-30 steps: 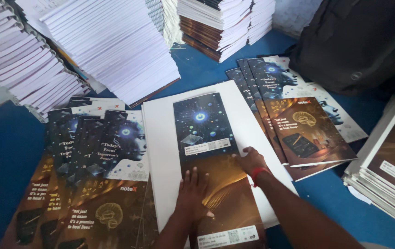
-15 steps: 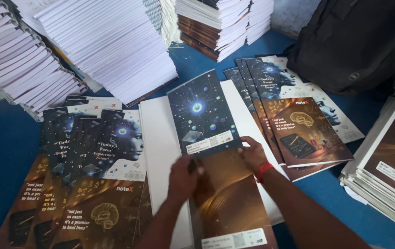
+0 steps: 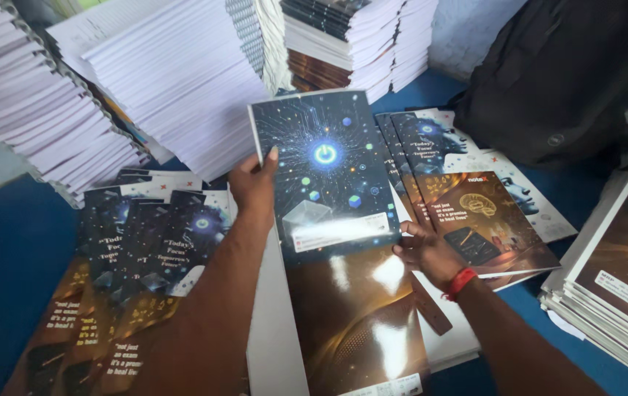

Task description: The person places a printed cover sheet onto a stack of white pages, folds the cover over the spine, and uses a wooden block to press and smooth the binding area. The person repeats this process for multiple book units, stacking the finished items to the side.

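Observation:
A glossy printed cover sheet [image 3: 332,220], dark blue with a glowing dot at the top and brown-gold at the bottom, is lifted at its far end. My left hand [image 3: 254,183] grips its upper left edge, thumb on the printed face. At the sheet's right edge, near the middle, my right hand [image 3: 425,251] holds it; a red band circles that wrist. Under the sheet lies a white block of pages [image 3: 273,323].
Fanned cover sheets lie at left [image 3: 130,249] and at right [image 3: 475,198] on a blue surface [image 3: 6,249]. Tall stacks of white page blocks [image 3: 160,81] stand behind. A black bag [image 3: 570,73] sits far right, with a stack of covered books [image 3: 614,271] below it.
The cover sheet's far end has risen off the white page block. My left hand moved from the sheet's middle up to its upper left edge; my right hand stayed at the right edge.

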